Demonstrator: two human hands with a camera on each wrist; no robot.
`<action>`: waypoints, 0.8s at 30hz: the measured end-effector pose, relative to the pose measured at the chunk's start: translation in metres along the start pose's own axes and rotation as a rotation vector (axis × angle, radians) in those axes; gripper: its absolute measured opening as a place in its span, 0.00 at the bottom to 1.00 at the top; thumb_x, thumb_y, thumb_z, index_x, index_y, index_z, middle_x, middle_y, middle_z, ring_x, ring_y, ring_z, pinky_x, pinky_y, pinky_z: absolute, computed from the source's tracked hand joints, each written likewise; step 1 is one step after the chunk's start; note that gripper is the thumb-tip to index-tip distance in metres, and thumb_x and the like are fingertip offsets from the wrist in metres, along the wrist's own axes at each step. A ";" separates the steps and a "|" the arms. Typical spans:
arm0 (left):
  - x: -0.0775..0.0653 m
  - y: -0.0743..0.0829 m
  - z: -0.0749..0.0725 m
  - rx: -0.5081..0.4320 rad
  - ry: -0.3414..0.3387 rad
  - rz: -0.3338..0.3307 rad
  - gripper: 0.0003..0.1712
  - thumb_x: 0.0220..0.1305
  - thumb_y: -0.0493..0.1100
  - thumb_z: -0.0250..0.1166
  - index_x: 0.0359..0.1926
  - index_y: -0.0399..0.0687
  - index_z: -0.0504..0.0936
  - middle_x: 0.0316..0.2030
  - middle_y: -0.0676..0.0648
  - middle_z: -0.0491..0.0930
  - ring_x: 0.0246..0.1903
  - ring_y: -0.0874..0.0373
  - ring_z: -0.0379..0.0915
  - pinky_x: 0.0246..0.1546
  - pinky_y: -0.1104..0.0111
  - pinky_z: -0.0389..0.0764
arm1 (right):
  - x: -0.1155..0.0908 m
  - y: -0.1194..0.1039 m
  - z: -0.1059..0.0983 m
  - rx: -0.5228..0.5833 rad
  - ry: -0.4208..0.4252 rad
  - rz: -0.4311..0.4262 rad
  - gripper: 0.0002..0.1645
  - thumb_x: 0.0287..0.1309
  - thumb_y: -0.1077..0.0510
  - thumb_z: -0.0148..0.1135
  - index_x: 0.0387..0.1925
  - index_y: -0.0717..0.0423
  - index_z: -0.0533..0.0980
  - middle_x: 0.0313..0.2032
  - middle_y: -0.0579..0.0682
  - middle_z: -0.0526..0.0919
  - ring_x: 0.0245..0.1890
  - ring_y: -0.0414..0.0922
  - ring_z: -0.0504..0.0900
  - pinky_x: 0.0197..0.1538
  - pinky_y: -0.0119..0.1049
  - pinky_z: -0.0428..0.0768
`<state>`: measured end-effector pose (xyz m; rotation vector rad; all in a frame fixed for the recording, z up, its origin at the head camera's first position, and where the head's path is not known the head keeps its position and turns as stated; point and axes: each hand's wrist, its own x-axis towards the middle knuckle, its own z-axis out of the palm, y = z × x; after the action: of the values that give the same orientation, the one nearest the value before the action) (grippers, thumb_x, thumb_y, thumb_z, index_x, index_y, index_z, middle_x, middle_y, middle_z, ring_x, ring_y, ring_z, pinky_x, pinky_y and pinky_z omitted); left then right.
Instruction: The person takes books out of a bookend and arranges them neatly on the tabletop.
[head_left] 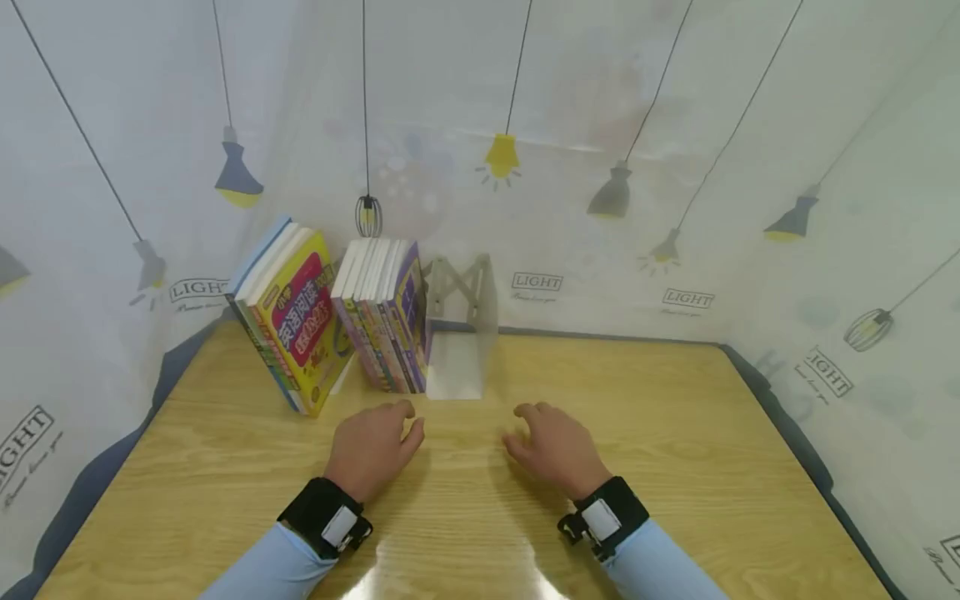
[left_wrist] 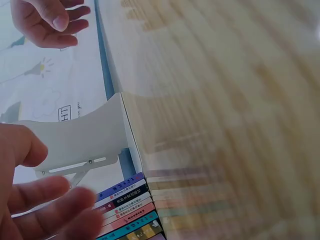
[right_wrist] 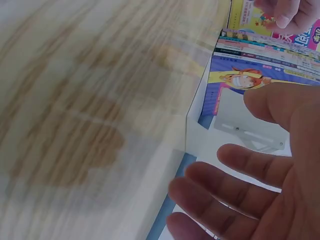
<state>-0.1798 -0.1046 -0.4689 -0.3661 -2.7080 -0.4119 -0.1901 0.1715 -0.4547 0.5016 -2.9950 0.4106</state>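
My left hand hovers over the table in front of the books, its fingers loosely bent around nothing. To its right, my right hand is likewise relaxed and holds nothing. Several thin books stand in a row with spines forward, a purple-covered one at their right end. Left of that row, thicker books lean over, with a yellow book showing its cover. A white book stand with a crossed-bar lattice reaches right of the row, its base plate bare there. The right wrist view shows the stand's side panel.
The wooden table extends to both sides, with a dark edge along the right. White curtains printed with hanging lamps enclose the back and sides. Light reflects off the table's front.
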 end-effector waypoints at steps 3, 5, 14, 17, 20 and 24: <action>-0.001 -0.003 0.001 -0.026 0.025 0.016 0.16 0.67 0.54 0.63 0.46 0.49 0.84 0.30 0.47 0.86 0.23 0.53 0.80 0.15 0.63 0.74 | -0.002 -0.004 -0.001 0.009 -0.020 0.005 0.26 0.63 0.41 0.65 0.53 0.54 0.79 0.41 0.51 0.86 0.37 0.46 0.85 0.35 0.42 0.83; 0.000 -0.006 0.001 -0.040 0.055 0.039 0.17 0.67 0.53 0.63 0.48 0.47 0.84 0.33 0.46 0.86 0.28 0.50 0.82 0.20 0.59 0.78 | -0.002 -0.006 -0.002 0.012 -0.029 0.005 0.26 0.62 0.40 0.65 0.53 0.52 0.79 0.39 0.50 0.87 0.36 0.44 0.85 0.33 0.40 0.83; 0.016 -0.013 -0.018 -0.046 0.186 0.205 0.12 0.66 0.48 0.63 0.41 0.43 0.85 0.34 0.45 0.83 0.34 0.48 0.79 0.32 0.57 0.81 | -0.001 -0.013 -0.003 0.023 -0.093 -0.001 0.25 0.64 0.39 0.63 0.52 0.51 0.80 0.38 0.48 0.87 0.33 0.42 0.84 0.31 0.39 0.82; 0.028 -0.011 -0.031 -0.051 0.235 0.263 0.10 0.65 0.45 0.64 0.38 0.42 0.85 0.35 0.44 0.82 0.34 0.48 0.78 0.35 0.57 0.81 | -0.002 -0.013 -0.005 0.016 -0.100 0.011 0.25 0.64 0.39 0.63 0.52 0.51 0.80 0.39 0.49 0.87 0.35 0.44 0.85 0.33 0.40 0.83; 0.045 -0.010 -0.047 -0.024 0.303 0.301 0.10 0.62 0.44 0.66 0.37 0.40 0.84 0.36 0.43 0.82 0.35 0.46 0.77 0.37 0.56 0.80 | -0.003 -0.013 -0.005 0.023 -0.105 0.004 0.24 0.64 0.40 0.63 0.52 0.51 0.80 0.39 0.50 0.87 0.37 0.45 0.86 0.34 0.42 0.83; 0.064 -0.010 -0.066 0.018 0.364 0.293 0.14 0.60 0.43 0.68 0.42 0.38 0.84 0.41 0.40 0.82 0.41 0.43 0.77 0.42 0.53 0.81 | -0.003 -0.013 -0.002 0.037 -0.107 -0.008 0.25 0.64 0.39 0.62 0.53 0.51 0.80 0.41 0.50 0.88 0.39 0.46 0.86 0.36 0.44 0.84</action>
<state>-0.2190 -0.1231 -0.3868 -0.6085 -2.2610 -0.3320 -0.1830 0.1614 -0.4502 0.5556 -3.0918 0.4532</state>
